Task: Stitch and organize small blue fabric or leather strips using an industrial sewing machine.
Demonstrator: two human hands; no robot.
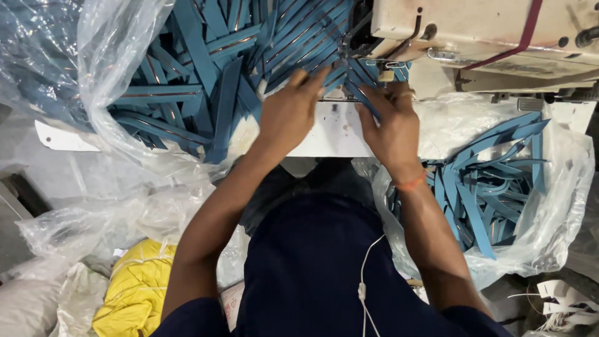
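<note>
- White and flat, the sewing table (337, 134) sits under a cream metal sewing machine (480, 31) at the top right.
- 2 bare hands rest on the table, close to the needle spot.
- Left hand (290, 112) lies flat with its fingers nearly straight, pressing down on the thin blue cloth strips (331, 68). It grips nothing.
- Right hand (390, 125) has its fingers bent a little and pinches 1 blue strip (365, 93) against the table.
- An orange thread band (412, 183) goes round the right wrist.
- 1 big clear plastic bag (112, 81) full of blue strips sits on the left.
- Another clear bag of blue strips (493, 187) hangs at the right.
- Yellow cloth (134, 293) lies low on the left.
</note>
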